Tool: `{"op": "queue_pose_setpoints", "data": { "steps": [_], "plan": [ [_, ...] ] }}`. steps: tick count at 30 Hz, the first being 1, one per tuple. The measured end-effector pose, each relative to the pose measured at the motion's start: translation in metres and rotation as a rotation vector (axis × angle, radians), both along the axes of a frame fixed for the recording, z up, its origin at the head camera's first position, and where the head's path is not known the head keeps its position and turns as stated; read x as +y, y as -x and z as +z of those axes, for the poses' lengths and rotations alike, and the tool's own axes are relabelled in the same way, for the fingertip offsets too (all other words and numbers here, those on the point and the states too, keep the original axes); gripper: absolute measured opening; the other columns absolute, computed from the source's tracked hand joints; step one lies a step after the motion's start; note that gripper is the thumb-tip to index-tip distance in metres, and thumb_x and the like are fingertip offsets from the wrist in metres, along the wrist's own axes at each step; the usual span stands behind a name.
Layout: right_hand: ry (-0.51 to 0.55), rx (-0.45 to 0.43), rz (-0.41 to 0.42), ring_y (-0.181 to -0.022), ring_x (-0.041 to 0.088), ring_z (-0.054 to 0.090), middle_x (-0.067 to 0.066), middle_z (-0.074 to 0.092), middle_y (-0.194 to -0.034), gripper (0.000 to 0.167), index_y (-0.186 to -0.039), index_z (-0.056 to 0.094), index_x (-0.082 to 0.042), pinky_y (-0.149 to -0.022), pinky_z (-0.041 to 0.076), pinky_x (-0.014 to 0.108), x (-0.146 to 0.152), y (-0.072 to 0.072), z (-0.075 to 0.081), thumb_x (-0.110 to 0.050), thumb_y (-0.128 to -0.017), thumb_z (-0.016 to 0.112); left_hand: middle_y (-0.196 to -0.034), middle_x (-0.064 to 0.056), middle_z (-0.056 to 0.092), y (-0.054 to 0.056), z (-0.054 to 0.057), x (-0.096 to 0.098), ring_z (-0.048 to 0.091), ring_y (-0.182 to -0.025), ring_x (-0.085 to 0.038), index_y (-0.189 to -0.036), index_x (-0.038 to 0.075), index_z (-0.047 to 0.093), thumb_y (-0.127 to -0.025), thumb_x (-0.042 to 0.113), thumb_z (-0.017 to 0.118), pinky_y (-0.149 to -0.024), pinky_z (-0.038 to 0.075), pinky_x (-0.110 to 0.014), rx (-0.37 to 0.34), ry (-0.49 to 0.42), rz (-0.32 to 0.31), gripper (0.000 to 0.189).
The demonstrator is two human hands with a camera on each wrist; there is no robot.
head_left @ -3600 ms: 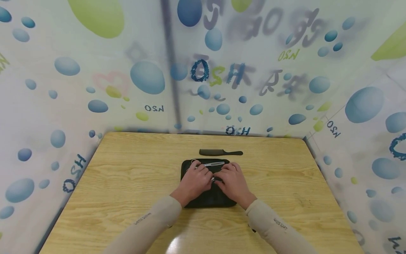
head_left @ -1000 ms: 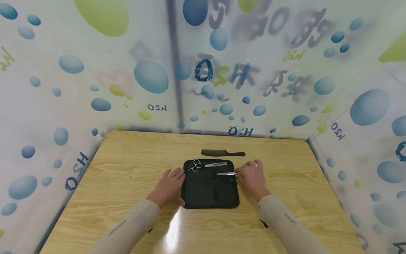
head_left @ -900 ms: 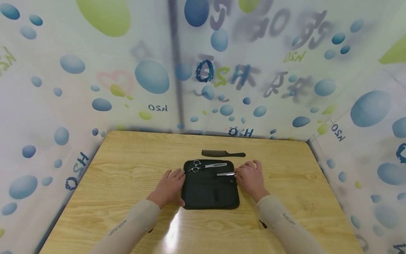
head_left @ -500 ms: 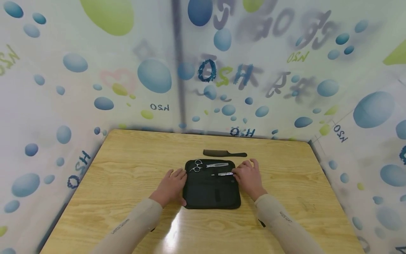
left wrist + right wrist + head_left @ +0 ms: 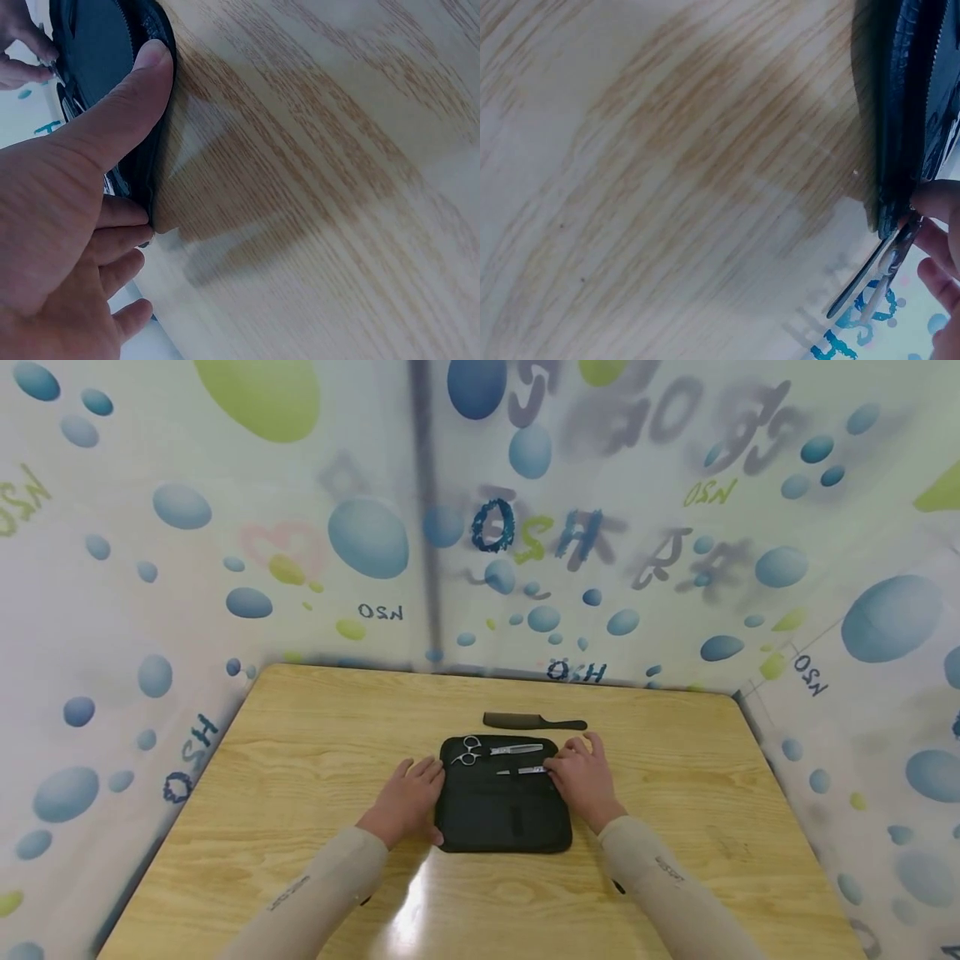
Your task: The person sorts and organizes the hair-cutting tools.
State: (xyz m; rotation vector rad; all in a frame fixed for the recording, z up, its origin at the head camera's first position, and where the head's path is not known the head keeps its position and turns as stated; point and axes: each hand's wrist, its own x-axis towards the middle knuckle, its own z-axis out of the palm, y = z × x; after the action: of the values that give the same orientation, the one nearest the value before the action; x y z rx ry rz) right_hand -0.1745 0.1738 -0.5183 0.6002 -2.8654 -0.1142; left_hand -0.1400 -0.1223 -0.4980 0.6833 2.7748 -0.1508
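Note:
A black zip case (image 5: 480, 822) lies open on the table. Silver scissors (image 5: 516, 749) lie across its upper part, finger rings on the left, a dark strap crossing their middle. Below them a second pair of scissors (image 5: 531, 770) points left. Its tip shows beyond another dark strap, and its handles are hidden in my right hand (image 5: 579, 777). That hand pinches this pair at the case's right edge; the fingers (image 5: 934, 199) also show in the right wrist view. My left hand (image 5: 408, 797) rests along the left edge, fingers extended, thumb (image 5: 124, 112) on the rim near the zip.
A black comb (image 5: 525, 721) lies just behind the case, its handle toward the right. The wooden table (image 5: 315, 735) meets patterned walls (image 5: 375, 635) at its back and sides.
My hands have moved apart from the case's middle to its two sides. Over the last second my right hand has slid the lower scissors left, their tip emerging past the strap.

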Motion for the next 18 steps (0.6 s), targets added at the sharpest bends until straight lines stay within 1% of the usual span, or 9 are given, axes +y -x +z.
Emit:
{"op": "queue_pose_setpoints", "data": {
  "steps": [7,14,18],
  "plan": [
    [-0.005,-0.001,0.040,-0.100,0.020,0.057,-0.004,0.076,-0.092,0.011,-0.097,0.078,-0.025,-0.112,0.026,0.053,-0.004,0.001,0.000,-0.026,-0.087,0.074,-0.155,-0.010,0.040,0.000,0.000,0.001,0.032,-0.146,-0.027,-0.145,0.004,0.044,-0.064,0.065,0.079,-0.120,0.025,-0.047,0.003,0.014,-0.005,0.108],
    [-0.019,-0.003,0.053,-0.101,0.019,0.057,-0.006,0.076,-0.092,0.011,-0.097,0.078,-0.027,-0.113,0.026,0.052,-0.008,0.003,-0.004,-0.027,-0.087,0.073,-0.156,-0.010,0.038,0.000,-0.001,0.000,0.030,-0.147,-0.027,-0.146,0.004,0.042,-0.064,0.065,0.079,-0.120,0.023,-0.047,-0.028,0.011,0.010,0.109],
    [-0.002,0.021,0.066,-0.100,0.018,0.057,-0.007,0.075,-0.089,0.009,-0.094,0.079,-0.028,-0.111,0.027,0.052,-0.012,0.004,-0.006,-0.026,-0.087,0.074,-0.156,-0.010,0.037,0.000,-0.001,0.001,0.029,-0.148,-0.027,-0.147,0.004,0.042,-0.065,0.065,0.079,-0.121,0.022,-0.048,-0.036,0.007,0.021,0.109]
  ]
}}
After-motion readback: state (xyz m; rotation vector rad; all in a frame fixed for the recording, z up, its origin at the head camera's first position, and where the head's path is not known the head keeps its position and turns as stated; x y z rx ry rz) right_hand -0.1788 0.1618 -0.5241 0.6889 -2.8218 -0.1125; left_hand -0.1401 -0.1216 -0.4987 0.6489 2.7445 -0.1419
